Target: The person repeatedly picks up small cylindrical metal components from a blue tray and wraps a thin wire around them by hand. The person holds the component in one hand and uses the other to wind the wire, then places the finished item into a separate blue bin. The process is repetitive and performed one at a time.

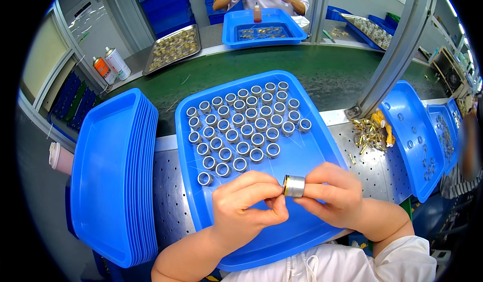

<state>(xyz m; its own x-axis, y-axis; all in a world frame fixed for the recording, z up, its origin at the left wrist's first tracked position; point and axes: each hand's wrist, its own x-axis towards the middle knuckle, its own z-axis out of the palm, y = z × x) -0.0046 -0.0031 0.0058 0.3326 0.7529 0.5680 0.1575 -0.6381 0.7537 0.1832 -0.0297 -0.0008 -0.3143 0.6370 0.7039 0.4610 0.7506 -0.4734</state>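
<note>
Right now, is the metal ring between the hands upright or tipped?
Tipped: the metal ring points sideways, its dark-edged end facing the left hand, the right hand holding the other.

Holding a short, smooth silver ring on its side in the right hand above the blue tray, with a dark, amber-tinged left rim at the fingertips of the left hand.

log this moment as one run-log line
left grip: at left end of silver metal sleeve | right grip: holding its right end | blue tray: similar sleeves standing upright
</note>
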